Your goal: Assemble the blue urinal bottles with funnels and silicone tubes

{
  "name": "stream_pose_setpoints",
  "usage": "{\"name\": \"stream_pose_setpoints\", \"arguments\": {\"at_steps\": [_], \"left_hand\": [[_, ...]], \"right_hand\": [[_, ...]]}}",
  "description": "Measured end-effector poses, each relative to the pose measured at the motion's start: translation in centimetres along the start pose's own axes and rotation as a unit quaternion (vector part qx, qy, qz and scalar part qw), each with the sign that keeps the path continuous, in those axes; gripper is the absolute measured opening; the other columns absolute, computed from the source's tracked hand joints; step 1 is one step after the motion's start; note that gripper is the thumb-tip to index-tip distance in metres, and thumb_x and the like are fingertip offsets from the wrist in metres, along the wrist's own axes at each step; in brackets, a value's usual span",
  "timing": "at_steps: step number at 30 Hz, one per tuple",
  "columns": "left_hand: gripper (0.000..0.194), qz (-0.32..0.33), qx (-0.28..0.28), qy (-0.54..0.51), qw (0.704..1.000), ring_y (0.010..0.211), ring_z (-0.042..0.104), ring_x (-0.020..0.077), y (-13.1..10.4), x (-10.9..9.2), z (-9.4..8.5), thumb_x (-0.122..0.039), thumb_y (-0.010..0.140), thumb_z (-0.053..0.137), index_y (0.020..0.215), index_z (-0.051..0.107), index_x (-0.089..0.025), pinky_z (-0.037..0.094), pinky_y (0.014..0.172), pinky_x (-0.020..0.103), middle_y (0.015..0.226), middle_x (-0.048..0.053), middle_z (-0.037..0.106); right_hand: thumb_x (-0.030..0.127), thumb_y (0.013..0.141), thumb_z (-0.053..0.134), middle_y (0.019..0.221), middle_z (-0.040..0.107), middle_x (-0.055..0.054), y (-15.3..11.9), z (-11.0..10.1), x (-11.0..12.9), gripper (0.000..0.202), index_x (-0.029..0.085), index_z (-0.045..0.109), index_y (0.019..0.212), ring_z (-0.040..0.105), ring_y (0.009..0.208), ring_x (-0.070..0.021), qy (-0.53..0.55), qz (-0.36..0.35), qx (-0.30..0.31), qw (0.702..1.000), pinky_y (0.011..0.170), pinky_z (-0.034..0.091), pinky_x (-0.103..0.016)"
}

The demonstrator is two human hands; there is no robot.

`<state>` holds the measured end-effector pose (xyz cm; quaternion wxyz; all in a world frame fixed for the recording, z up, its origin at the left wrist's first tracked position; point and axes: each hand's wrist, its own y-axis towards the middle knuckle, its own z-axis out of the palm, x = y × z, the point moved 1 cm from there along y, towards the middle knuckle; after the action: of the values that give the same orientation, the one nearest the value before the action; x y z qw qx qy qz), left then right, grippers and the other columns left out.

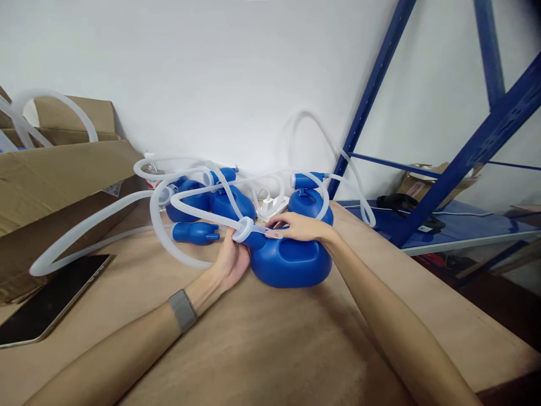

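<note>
A blue plastic bottle (291,269) with a moulded handle lies on the table before me, its neck pointing left. A translucent white cap (244,229) with a hose (203,214) running from it sits at the neck. My left hand (232,260) is closed round the cap and neck from below, some fingers hidden behind them. From the cap a flat white strap (270,232) reaches right over the bottle. My right hand (302,226) rests over the bottle's top, its fingertips pinching the strap near its free end.
Behind stand several more blue bottles (233,204) with looping hoses, and a white power strip (270,208). A loose blue part (194,232) lies left. Further left are a cardboard box (63,186) and a dark-screened tablet (51,296). A blue metal rack (448,197) stands right.
</note>
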<state>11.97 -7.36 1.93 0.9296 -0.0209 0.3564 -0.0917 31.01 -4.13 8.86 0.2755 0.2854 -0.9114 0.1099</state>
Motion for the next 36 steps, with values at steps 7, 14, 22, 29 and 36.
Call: {"name": "stream_pose_setpoints", "arguments": {"at_steps": [7,14,22,29,36], "left_hand": [[0.036,-0.004,-0.013,0.006,1.0,0.106,0.072,0.0188,-0.3,-0.4,0.4,-0.031,0.106,0.043,0.099,0.074,-0.015,0.056,0.099,0.025,0.103,0.01,0.079],[0.027,0.061,-0.036,0.122,0.99,0.109,0.071,0.0219,-0.2,-0.1,-1.3,-0.037,0.1,0.055,0.106,0.074,-0.02,0.058,0.091,0.029,0.112,0.008,0.078],[0.046,-0.055,0.041,0.482,0.873,0.048,0.064,0.0225,0.4,-6.1,-2.2,-0.051,0.09,0.061,0.057,0.065,-0.019,0.052,0.046,0.028,0.054,0.01,0.067],[0.043,0.03,0.248,0.704,0.665,0.055,0.061,0.0203,-5.9,-11.7,2.5,-0.052,0.093,0.062,0.063,0.069,-0.022,0.046,0.054,0.028,0.061,0.006,0.068],[0.013,0.323,0.268,0.727,0.543,0.089,0.06,0.0294,-2.6,-10.0,4.8,-0.035,0.082,0.072,0.079,0.072,-0.023,0.043,0.081,0.034,0.09,0.009,0.068]], "right_hand": [[0.074,0.095,0.051,0.127,0.075,-0.006,0.3,0.1,-0.5,0.061,0.024,0.078,0.118,0.067,0.119,-0.0335,0.052,0.001,0.0,0.999,0.103,0.05,-0.041],[0.08,0.09,0.053,0.144,0.065,-0.009,-0.2,-0.4,-1.1,0.075,0.025,0.067,0.14,0.058,0.133,-0.0328,0.07,-0.082,0.059,0.992,0.113,0.043,-0.042],[0.072,0.091,0.059,0.142,0.067,-0.004,-0.7,-0.4,-0.2,0.061,0.031,0.069,0.136,0.058,0.132,-0.0319,0.038,-0.022,0.039,0.998,0.111,0.045,-0.04],[0.076,0.091,0.057,0.131,0.073,-0.004,-0.7,0.1,1.4,0.058,0.031,0.075,0.123,0.065,0.121,-0.0334,-0.037,-0.006,0.018,0.999,0.102,0.049,-0.039],[0.074,0.095,0.051,0.126,0.075,-0.003,-1.0,0.5,2.2,0.055,0.031,0.075,0.119,0.068,0.112,-0.0318,-0.074,-0.016,0.015,0.997,0.096,0.049,-0.039]]}}
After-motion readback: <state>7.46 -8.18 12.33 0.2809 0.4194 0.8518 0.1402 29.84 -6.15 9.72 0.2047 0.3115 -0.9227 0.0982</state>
